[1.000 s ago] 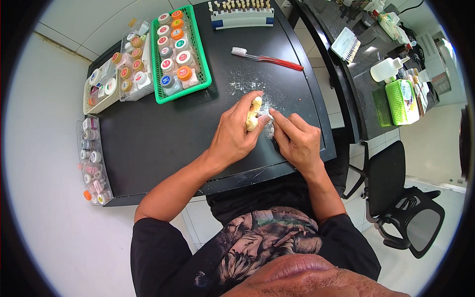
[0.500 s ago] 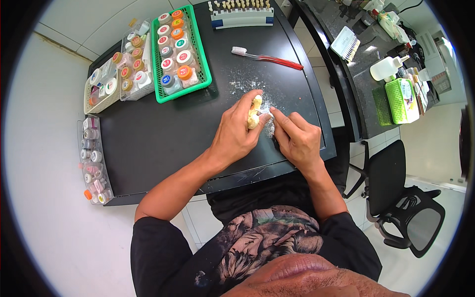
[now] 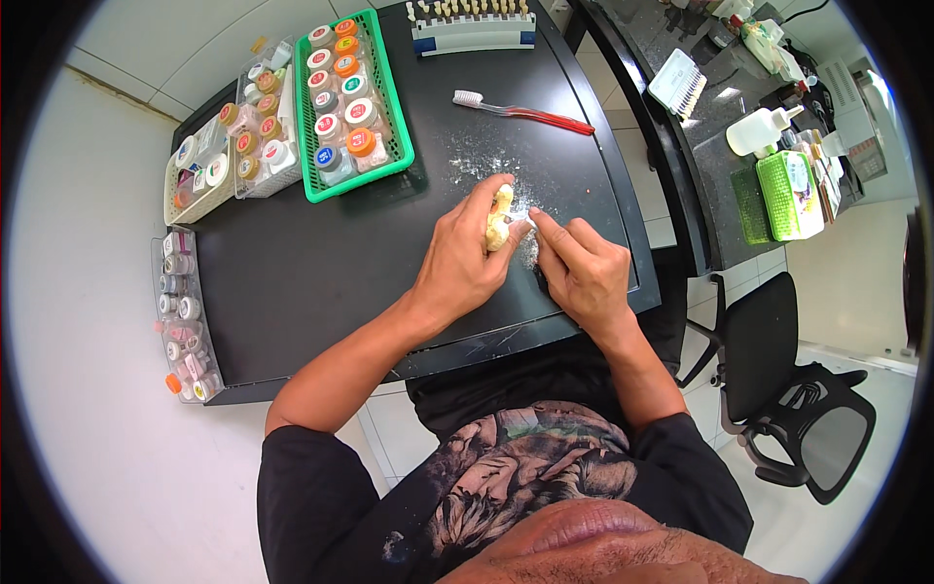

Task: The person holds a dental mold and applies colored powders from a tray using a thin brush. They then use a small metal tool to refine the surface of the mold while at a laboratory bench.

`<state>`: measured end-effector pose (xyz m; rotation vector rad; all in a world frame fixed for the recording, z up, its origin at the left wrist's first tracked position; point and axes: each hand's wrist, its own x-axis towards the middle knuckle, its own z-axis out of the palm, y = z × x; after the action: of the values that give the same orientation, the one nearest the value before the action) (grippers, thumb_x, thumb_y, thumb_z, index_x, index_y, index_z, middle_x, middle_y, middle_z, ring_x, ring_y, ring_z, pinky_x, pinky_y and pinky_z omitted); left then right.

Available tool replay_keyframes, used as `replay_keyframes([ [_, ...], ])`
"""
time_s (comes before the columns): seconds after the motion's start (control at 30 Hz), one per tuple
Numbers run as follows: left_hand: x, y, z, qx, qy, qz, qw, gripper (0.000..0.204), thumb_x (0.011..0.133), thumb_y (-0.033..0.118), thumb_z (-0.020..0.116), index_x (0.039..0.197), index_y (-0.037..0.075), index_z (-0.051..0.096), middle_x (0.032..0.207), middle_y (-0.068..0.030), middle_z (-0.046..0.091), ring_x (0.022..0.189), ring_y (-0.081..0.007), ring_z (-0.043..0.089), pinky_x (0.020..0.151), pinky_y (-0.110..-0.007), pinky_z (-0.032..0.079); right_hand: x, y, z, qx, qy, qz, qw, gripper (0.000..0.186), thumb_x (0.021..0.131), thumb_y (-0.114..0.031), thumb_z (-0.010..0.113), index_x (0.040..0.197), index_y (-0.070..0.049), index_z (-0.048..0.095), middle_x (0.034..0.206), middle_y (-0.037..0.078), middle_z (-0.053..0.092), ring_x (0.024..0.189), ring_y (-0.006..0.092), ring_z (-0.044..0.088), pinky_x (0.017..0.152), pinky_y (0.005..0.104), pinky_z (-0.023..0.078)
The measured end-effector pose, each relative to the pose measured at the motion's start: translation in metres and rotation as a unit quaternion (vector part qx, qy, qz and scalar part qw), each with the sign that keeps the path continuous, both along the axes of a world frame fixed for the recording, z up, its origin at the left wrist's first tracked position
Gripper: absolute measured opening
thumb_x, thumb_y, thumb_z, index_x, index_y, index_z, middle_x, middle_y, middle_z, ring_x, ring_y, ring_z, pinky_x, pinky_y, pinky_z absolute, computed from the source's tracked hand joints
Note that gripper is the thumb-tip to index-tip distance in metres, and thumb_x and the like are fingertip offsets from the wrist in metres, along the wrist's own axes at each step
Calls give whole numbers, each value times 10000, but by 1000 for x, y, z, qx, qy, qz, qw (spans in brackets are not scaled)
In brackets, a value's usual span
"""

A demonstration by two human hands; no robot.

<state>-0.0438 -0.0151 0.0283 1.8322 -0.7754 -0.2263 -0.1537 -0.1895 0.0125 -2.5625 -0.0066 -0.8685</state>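
Observation:
My left hand is closed around a yellow, irregular piece like a dental model, held above the black desk, with thumb and fingers along its sides. My right hand is closed beside it, index finger pressed toward a small whitish piece at the model's right side, near my left thumb; what exactly it grips is too small to make out. White powder is scattered around and under both hands. A red toothbrush lies beyond them.
A green basket of lidded jars, two more containers of jars and a narrow tray of jars line the left. A tooth shade rack stands at the back. A side counter with bottles and a black chair are at right.

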Motion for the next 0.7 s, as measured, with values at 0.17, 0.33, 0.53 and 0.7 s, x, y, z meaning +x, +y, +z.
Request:
replay_keyframes([
  [0.17,1,-1,-3,0,-1,3,1000,479,1080,176,802,1492,-8,641,1037,-272,774,935,-408,789,868,-453,603,0,1,-2,7,1,-2,1000,375,938,-55,859,1305,-132,863,762,31,551,536,227,609,515,404,481],
  [0.33,2,0,0,7,-9,-7,1000,477,1083,172,800,1497,-7,642,1020,-243,777,915,-346,794,848,-430,604,0,0,-1,19,-5,-6,1000,363,942,-61,860,1299,-124,863,755,35,553,530,235,605,515,404,487],
  [0.53,1,1,-2,-17,-23,0,1000,488,1076,149,796,1513,-4,641,1003,-206,774,870,-272,764,818,-403,594,-1,0,-1,33,13,8,999,339,949,-68,858,1284,-121,859,748,35,565,523,237,605,510,412,490],
  [0.7,1,2,-4,-22,-29,-3,999,479,1078,141,787,1512,-3,645,976,-189,760,836,-260,736,802,-393,586,0,0,0,44,14,12,999,334,949,-71,857,1280,-120,858,750,40,572,525,242,606,511,415,495],
])
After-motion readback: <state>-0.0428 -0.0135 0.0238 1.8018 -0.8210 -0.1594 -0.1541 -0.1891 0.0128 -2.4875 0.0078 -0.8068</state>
